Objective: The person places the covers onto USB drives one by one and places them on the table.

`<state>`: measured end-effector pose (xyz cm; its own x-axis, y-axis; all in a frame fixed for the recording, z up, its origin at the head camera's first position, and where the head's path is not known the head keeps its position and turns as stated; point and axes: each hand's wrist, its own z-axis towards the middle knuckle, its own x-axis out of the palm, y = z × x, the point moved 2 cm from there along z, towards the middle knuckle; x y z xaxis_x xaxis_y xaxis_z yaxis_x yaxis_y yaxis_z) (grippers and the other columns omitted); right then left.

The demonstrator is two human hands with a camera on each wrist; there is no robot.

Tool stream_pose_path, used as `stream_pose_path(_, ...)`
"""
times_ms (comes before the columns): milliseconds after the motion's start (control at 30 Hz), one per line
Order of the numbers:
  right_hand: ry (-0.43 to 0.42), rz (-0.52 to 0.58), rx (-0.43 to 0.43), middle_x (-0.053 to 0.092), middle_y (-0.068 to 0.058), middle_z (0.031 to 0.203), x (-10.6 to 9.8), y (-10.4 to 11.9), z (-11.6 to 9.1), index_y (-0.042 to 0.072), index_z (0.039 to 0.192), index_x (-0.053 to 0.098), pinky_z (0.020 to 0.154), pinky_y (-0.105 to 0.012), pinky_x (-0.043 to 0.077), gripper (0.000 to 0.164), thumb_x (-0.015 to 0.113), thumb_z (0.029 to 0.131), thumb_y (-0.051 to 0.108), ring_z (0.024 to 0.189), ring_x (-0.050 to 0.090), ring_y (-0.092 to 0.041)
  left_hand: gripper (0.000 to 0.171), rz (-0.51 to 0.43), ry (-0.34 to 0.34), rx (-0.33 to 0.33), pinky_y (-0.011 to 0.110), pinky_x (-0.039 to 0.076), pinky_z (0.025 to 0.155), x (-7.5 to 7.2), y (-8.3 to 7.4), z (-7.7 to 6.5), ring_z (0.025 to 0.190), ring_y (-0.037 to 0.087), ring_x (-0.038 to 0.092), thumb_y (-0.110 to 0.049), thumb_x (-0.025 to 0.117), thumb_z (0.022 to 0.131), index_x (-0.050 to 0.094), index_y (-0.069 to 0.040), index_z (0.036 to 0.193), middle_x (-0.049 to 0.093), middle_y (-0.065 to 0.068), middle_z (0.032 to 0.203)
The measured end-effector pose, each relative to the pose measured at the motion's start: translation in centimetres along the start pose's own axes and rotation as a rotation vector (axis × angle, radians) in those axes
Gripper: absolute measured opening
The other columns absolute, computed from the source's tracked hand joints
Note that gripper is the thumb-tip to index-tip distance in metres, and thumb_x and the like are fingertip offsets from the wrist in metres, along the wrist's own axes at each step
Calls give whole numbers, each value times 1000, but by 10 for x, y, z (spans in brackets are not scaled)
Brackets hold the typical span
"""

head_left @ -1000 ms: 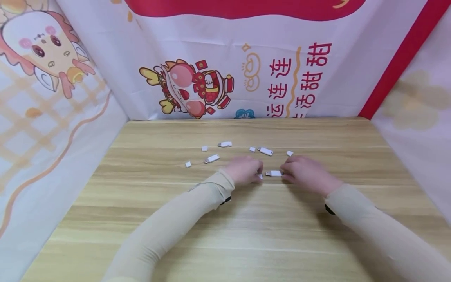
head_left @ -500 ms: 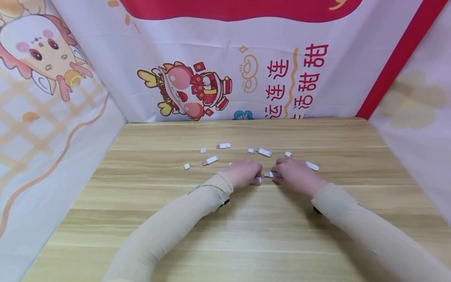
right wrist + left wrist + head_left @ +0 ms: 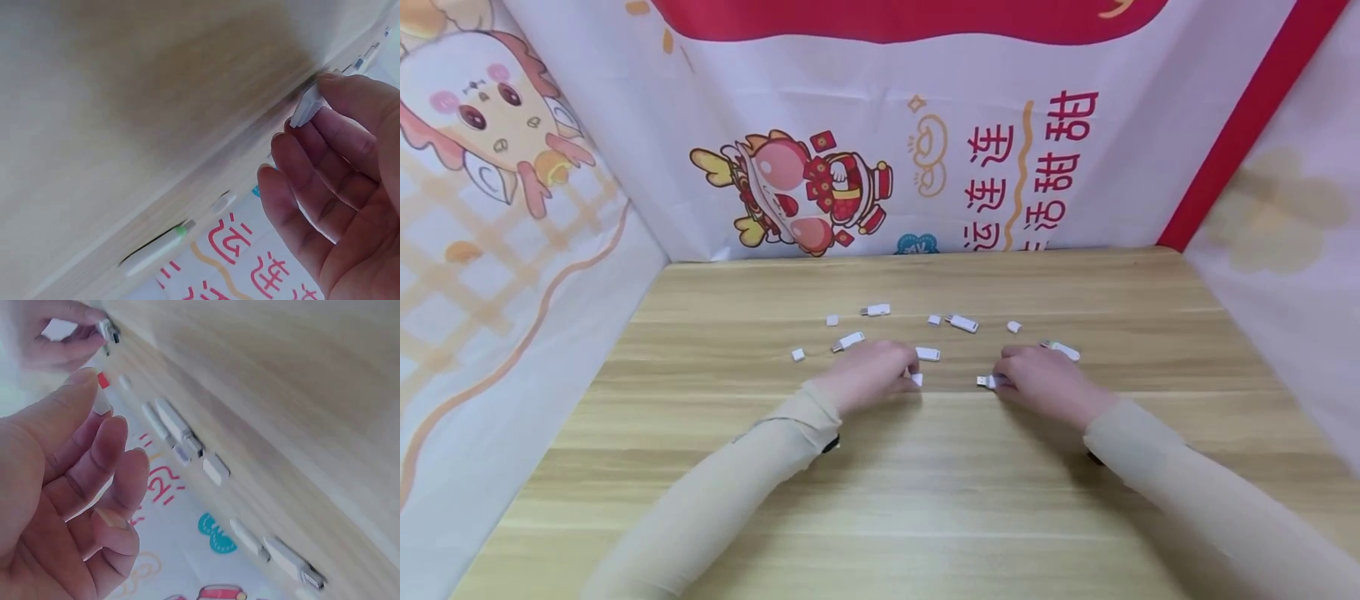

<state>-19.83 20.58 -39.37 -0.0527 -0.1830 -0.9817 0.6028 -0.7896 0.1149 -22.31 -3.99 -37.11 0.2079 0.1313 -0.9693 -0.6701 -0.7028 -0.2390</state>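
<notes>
In the head view my left hand (image 3: 872,372) pinches a small white cap (image 3: 917,380) between thumb and index finger, just above the table. The left wrist view shows the same cap (image 3: 102,402) at the fingertips, with the other fingers loosely bent. My right hand (image 3: 1051,383) grips a white USB stick (image 3: 987,382) by its body, its metal plug pointing left towards the cap. Plug and cap are apart. The right wrist view shows that stick (image 3: 307,105) between thumb and fingers. Beside my left fingertips lies another white USB stick (image 3: 928,354), its left end hidden.
Behind the hands, several uncapped sticks lie on the wooden table (image 3: 925,500): one stick (image 3: 876,310), one stick (image 3: 848,341), one stick (image 3: 962,323), and a green-marked stick (image 3: 1063,350). Loose caps, such as a cap (image 3: 798,355) and a cap (image 3: 1014,327), lie near them. Printed cloth stands behind.
The right hand first came left with the USB stick, then drew back right. My left hand has moved left with the cap, widening the gap and uncovering a stick behind it.
</notes>
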Motion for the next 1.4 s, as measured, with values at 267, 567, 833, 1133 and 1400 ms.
stream_pose_path(267,-40,6,-3,53,7,71,-14,15,-35,15,76,66,57,-34,47,16,79,83,10,62,48,-9,19,38,-94,38,29,52,76,-12,-8,-48,80,10,60,-29,73,91,73,-14,101,69,-4,92)
stream_pose_path(567,-239,87,-157,55,4,77,-29,46,-54,6,87,72,57,-27,51,12,82,81,10,66,52,-6,17,169,-227,170,28,53,66,-11,-24,-85,72,10,60,-29,76,89,73,-14,94,66,-6,82)
stream_pose_path(833,-286,159,-293,60,2,84,-31,73,-55,4,90,72,62,-22,53,58,30,104,42,73,57,-7,17,313,-315,227,26,49,59,-10,-40,-100,67,11,60,-32,75,89,72,-16,90,67,-6,79)
stream_pose_path(1133,-298,168,-311,61,3,87,-36,91,-52,6,92,72,66,-23,54,34,52,102,31,75,59,-8,17,315,-325,238,21,44,54,-13,-49,-107,64,9,58,-33,75,89,73,-15,89,67,-6,77)
stream_pose_path(1400,-264,155,-268,63,4,89,-35,100,-45,8,94,73,67,-25,55,26,86,72,4,77,59,-7,19,299,-315,231,20,44,55,-12,-52,-106,64,8,58,-34,74,89,74,-15,90,68,-6,78)
